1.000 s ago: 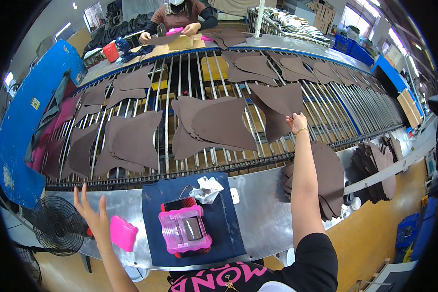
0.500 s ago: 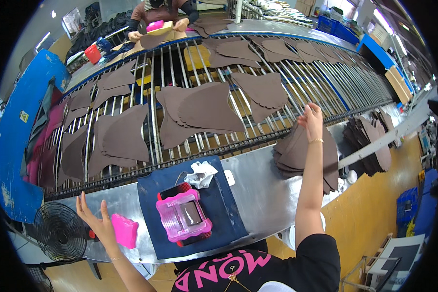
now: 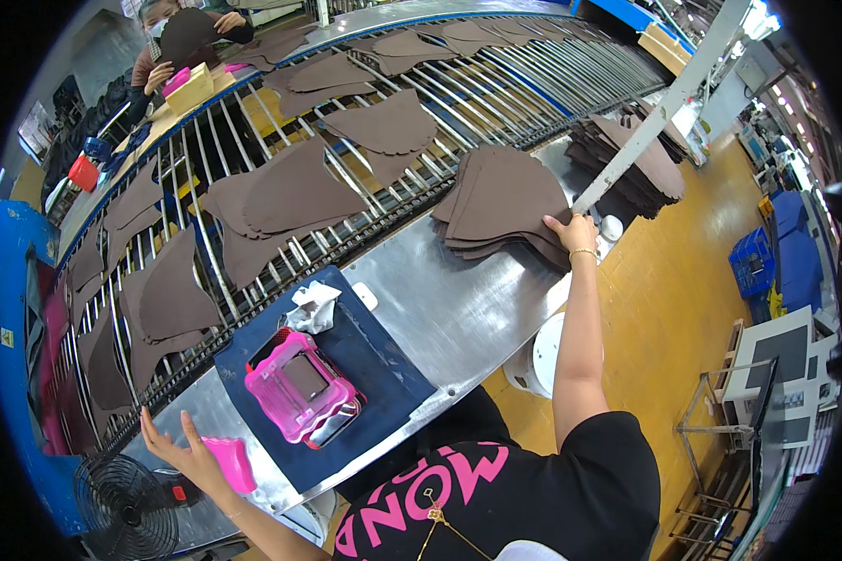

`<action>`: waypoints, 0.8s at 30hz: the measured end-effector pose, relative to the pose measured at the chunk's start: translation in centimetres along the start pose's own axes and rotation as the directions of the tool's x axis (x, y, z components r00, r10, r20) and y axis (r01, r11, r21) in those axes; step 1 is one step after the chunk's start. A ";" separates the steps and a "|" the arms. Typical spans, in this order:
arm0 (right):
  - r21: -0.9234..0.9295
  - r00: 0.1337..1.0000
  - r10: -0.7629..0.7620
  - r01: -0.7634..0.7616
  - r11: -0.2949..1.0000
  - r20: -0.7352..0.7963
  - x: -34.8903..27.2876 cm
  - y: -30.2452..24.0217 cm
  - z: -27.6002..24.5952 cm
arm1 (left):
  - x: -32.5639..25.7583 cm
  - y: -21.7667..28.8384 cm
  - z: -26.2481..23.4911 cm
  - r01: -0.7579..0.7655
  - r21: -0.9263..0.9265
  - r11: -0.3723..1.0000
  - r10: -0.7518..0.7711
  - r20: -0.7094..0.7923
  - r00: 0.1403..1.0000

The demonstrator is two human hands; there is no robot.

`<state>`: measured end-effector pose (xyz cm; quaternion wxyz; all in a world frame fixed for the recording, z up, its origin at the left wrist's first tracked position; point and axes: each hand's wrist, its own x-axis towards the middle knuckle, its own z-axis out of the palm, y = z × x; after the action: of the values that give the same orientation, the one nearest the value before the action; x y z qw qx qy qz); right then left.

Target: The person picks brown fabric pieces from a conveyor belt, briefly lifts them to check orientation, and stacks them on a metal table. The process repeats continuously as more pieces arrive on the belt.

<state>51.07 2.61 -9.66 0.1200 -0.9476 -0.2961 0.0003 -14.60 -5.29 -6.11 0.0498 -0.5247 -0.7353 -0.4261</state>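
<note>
My right hand (image 3: 571, 231) rests with fingers curled on the near edge of a stack of dark brown cut pieces (image 3: 505, 196) lying on the steel table (image 3: 449, 309). My left hand (image 3: 185, 453) is spread open above the table's left end, next to a small pink block (image 3: 232, 464). Between the hands a pink frame-shaped tool (image 3: 299, 388) sits on a dark blue mat (image 3: 365, 365), with a crumpled white cloth (image 3: 313, 306) beside it. More brown pieces (image 3: 290, 192) lie spread on the roller conveyor (image 3: 421, 89) beyond the table.
A second pile of brown pieces (image 3: 641, 159) lies at the table's right end beside a slanted white post (image 3: 664, 103). A black fan (image 3: 126, 510) stands at lower left. Another person (image 3: 182, 42) works across the conveyor. A white round stool (image 3: 543, 355) and blue crates (image 3: 753, 266) stand on the yellow floor.
My right hand came back from the conveyor and now sits on the stack of brown pieces at the table. My left hand stayed spread by the pink block. The view swung right.
</note>
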 end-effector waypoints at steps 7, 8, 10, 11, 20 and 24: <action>-0.087 0.942 -0.258 0.245 0.966 -0.213 0.6 1.9 0.0 | -1.4 -2.3 -1.2 0.041 0.001 0.999 -0.041 -0.013 0.999; -0.069 0.966 -0.242 0.236 0.969 -0.094 -0.2 1.2 -1.2 | -1.7 -2.2 -1.5 0.047 0.017 0.999 -0.047 -0.018 0.999; -0.033 0.966 -0.260 0.260 0.965 -0.004 -1.3 0.9 -3.8 | -1.9 -1.6 -1.4 0.058 -0.020 0.998 -0.058 -0.017 0.998; -0.007 0.953 -0.302 0.302 0.953 -0.029 -2.0 0.5 -4.8 | -1.9 -1.2 -1.2 0.064 -0.037 0.997 -0.065 -0.017 0.998; 0.690 0.629 -0.703 0.670 0.273 -0.333 -12.2 -9.3 -15.3 | 0.4 8.2 1.2 -0.186 -0.228 0.956 0.233 0.200 0.952; 0.857 0.474 -0.801 0.508 -0.091 -0.366 -18.0 -14.0 -14.2 | 0.4 11.1 1.9 0.057 -0.696 0.715 0.162 0.245 0.956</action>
<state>29.43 0.43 6.07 0.5594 -0.4136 -0.6806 0.2296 -5.06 -2.73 -0.77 -0.2469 -0.5818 -0.5044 -0.5883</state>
